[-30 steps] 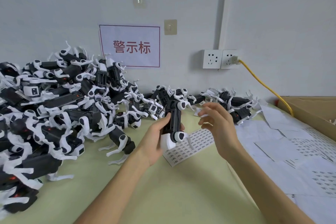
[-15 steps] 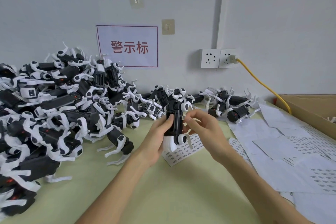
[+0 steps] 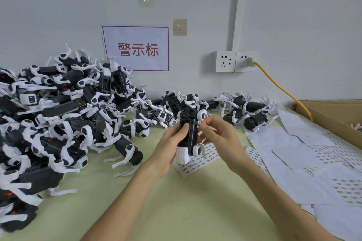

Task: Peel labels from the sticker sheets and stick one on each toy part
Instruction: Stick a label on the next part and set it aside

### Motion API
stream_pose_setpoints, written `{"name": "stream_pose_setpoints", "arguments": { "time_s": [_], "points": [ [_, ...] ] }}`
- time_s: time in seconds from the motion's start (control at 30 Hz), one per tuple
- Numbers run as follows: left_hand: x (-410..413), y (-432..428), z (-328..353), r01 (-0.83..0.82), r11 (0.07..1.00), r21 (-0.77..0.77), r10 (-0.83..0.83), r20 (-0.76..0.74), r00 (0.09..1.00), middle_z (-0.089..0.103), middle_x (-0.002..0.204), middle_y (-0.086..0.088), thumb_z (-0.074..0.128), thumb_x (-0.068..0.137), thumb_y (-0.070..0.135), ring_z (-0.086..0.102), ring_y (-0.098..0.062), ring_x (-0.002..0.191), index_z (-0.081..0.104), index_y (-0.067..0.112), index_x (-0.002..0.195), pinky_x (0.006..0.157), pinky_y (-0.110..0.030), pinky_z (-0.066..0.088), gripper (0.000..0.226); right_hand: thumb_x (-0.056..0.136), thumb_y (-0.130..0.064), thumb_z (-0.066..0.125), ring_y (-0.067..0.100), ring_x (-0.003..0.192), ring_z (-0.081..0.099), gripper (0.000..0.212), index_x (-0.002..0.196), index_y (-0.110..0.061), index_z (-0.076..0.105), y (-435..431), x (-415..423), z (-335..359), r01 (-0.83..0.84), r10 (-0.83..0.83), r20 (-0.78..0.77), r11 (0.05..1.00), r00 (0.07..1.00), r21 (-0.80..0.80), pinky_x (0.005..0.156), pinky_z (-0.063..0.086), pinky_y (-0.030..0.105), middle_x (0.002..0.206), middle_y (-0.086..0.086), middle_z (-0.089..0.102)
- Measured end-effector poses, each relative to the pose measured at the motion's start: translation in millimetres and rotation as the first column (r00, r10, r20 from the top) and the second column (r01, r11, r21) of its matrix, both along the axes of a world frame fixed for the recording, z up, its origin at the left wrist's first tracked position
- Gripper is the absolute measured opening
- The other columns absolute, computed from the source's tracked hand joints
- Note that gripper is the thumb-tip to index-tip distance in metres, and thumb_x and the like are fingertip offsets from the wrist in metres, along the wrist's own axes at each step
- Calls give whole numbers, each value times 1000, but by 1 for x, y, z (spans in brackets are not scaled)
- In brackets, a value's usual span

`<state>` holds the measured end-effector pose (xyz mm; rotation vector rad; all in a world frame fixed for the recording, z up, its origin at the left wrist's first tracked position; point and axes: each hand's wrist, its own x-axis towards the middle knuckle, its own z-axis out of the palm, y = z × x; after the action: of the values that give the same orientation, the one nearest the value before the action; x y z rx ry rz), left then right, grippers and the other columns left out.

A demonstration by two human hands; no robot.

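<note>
A heap of toy parts lay on the left of the table, back against the wall. A smaller cluster lay at the rear, right of centre. Sticker sheets covered the right side, with a cardboard box behind them. Centrally, the left hand held one toy part above a single sheet. The right hand pinched a label at its right edge.

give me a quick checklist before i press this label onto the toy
1. Toy held firm: ok, the left hand grips the toy.
2. Label in hand: ok, the right hand pinches the label.
3. Label at the toy: ok, it sits at the toy's right edge.
4. Label straight: cannot tell, too small.
5. Label already stuck down: cannot tell.
6. Sheet near for the next one: ok, the sheet lies just below the hands.
</note>
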<state>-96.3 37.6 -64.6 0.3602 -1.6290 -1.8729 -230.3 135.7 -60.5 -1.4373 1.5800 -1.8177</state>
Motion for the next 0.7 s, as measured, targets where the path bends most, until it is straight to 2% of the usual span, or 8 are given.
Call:
{"name": "stream_pose_setpoints", "arguments": {
  "time_s": [0.1, 0.23, 0.5, 0.7],
  "points": [
    [0, 0, 1, 1, 1000, 3, -1, -4, 1000, 72, 120, -21, 57, 93, 39, 71, -23, 101, 69, 13, 125, 83, -29, 60, 44, 103, -14, 59, 17, 71, 69, 16, 88, -7, 61, 0, -1, 0, -10, 10, 8, 1000, 1000, -1, 69, 53, 25, 81, 0, 69],
    [0, 0, 1, 1, 1000, 2, -1, -12, 1000, 77, 107, -7, 56, 96, 37, 72, -17, 93, 69, 12, 125, 74, -25, 57, 40, 102, -12, 59, 18, 70, 68, 15, 89, -5, 61, 0, -1, 0, -9, 9, 17, 1000, 1000, 6, 68, 53, 24, 82, 0, 69],
    [0, 1, 0, -10, 999, -37, 9, -19, 1000, 76, 115, -7, 57, 92, 40, 71, -18, 97, 68, 14, 126, 80, -26, 57, 44, 102, -11, 59, 17, 70, 69, 15, 88, -7, 62, 0, 1, 1, 11, -12, 24, 999, 1000, 30, 71, 52, 30, 81, -1, 71],
    [0, 1, -1, -25, 998, -53, 24, -15, 1000, 76, 117, -9, 58, 91, 41, 72, -21, 101, 69, 16, 124, 85, -27, 57, 43, 102, -13, 59, 16, 69, 69, 16, 88, -6, 63, 1, 2, 1, 27, -27, 20, 999, 999, 32, 70, 52, 29, 81, -4, 72]
  ]
}}
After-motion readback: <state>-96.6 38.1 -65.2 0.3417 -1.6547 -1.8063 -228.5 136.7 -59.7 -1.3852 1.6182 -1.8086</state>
